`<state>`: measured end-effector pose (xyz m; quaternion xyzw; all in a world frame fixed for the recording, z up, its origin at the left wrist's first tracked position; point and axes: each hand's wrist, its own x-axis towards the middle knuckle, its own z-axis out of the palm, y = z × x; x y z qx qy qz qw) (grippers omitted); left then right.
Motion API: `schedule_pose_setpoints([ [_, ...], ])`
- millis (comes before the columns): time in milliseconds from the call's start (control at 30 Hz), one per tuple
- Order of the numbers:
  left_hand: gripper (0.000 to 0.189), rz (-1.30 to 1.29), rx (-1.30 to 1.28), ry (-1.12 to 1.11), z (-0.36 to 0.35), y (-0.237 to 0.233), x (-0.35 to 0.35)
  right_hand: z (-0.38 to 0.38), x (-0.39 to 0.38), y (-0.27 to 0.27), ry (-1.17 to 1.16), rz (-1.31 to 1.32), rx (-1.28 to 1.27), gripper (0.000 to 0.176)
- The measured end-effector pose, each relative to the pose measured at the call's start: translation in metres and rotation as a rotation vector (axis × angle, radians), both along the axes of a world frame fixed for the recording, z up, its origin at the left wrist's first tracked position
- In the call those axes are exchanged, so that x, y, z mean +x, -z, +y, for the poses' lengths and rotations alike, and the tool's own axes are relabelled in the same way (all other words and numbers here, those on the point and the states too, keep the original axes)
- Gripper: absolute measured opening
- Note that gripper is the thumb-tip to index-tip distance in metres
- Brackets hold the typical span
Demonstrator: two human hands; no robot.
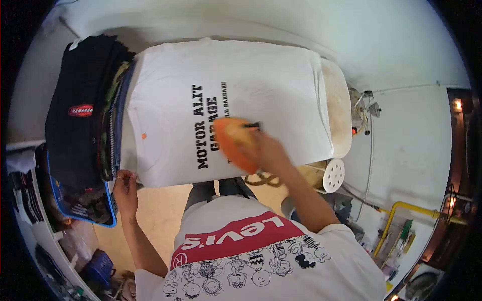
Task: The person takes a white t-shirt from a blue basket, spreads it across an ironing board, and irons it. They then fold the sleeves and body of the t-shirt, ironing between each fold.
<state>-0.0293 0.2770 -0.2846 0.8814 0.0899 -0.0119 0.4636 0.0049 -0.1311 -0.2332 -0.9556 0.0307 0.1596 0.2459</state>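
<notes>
A white T-shirt [271, 75] with black lettering lies spread over the ironing board [337, 108]. Wrapped around an orange iron [232, 143], my right hand [268, 153] holds it on the shirt, over part of the print. My left hand [125, 188] is at the board's near left corner, beside the shirt's lower edge and a stack of folded clothes [75, 120]. Its fingers are curled together; whatever they grip, if anything, does not show clearly. A small orange mark [144, 136] sits on the left part of the shirt.
Below the stack hangs or stands a blue-rimmed basket [112, 213]. At the far left are shelves with folded clothes [25, 195]. A white perforated round piece [334, 175] sits under the board's right end, and a yellow pipe [394, 213] runs along the right wall.
</notes>
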Motion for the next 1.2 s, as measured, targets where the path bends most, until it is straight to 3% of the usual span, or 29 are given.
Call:
schedule_pose_setpoints([
  [100,0.009,0.015,0.028,0.033,-0.004,0.003,0.006,-0.108,-0.003,-0.01,0.445,-0.074,0.108,0.051],
  [133,0.009,0.039,0.076,0.054,-0.009,-0.003,0.01,-0.157,-0.005,0.003,0.51,-0.087,-0.096,0.054],
  [233,0.009,0.017,0.142,0.088,-0.019,-0.013,0.023,-0.275,-0.028,0.011,0.803,-0.131,0.035,0.055],
  [300,0.009,-0.037,0.15,0.105,-0.023,-0.015,0.033,-0.313,-0.037,0.002,0.985,-0.128,0.246,0.043],
  [333,0.009,-0.025,0.127,0.115,-0.025,-0.015,0.039,-0.323,-0.041,-0.004,1.026,-0.112,0.292,0.046],
  [433,0.009,-0.079,0.094,0.201,-0.039,-0.018,0.065,-0.331,-0.051,0.004,1.007,-0.154,0.215,0.05],
  [467,0.009,-0.122,0.107,0.257,-0.044,-0.019,0.075,-0.302,-0.056,-0.005,0.969,-0.154,0.22,0.052],
  [533,0.008,-0.16,0.1,0.346,-0.061,-0.022,0.103,-0.234,-0.053,-0.02,0.756,-0.06,0.062,0.056],
  [567,0.009,-0.188,0.099,0.431,-0.072,-0.024,0.12,-0.208,-0.052,-0.003,0.613,-0.125,0.053,0.056],
  [600,0.011,-0.235,0.103,0.494,-0.085,-0.024,0.136,-0.151,-0.043,-0.024,0.566,-0.077,0.138,0.053],
  [633,0.015,-0.282,0.108,0.56,-0.101,-0.023,0.152,-0.114,-0.031,-0.033,0.338,0.08,0.071,0.049],
  [667,0.022,-0.278,0.119,0.591,-0.119,-0.024,0.166,-0.083,-0.024,-0.01,0.143,0.155,-0.143,0.048],
  [700,0.029,-0.277,0.129,0.619,-0.136,-0.025,0.179,-0.043,-0.023,-0.015,0.169,-0.065,0.01,0.05],
  [767,0.035,-0.192,0.163,0.646,-0.16,-0.019,0.203,-0.003,0.006,-0.024,-0.057,0.114,0.124,0.051],
  [833,0.041,-0.107,0.196,0.675,-0.174,-0.01,0.211,0.009,0.031,-0.019,-0.115,0.109,0.125,0.053],
  [900,0.045,-0.171,0.489,0.668,-0.175,-0.001,0.213,-0.01,0.051,-0.011,-0.167,0.102,0.127,0.055],
  [967,0.046,-0.143,0.458,0.676,-0.173,-0.002,0.21,-0.053,0.066,0.01,-0.018,0.049,-0.003,0.056],
  [1033,0.048,-0.114,0.475,0.68,-0.173,-0.004,0.212,-0.117,0.074,-0.013,0.206,0.083,-0.069,0.055],
  [1100,0.044,-0.187,0.515,0.702,-0.187,-0.012,0.224,-0.196,0.073,-0.006,0.442,-0.02,0.046,0.057],
  [1167,0.038,-0.076,0.69,0.597,-0.219,-0.032,0.239,-0.268,0.068,0.001,0.53,-0.248,-0.095,0.054],
  [1200,0.032,-0.229,0.709,0.611,-0.238,-0.03,0.254,-0.296,0.068,-0.005,0.586,-0.22,-0.115,0.052],
])
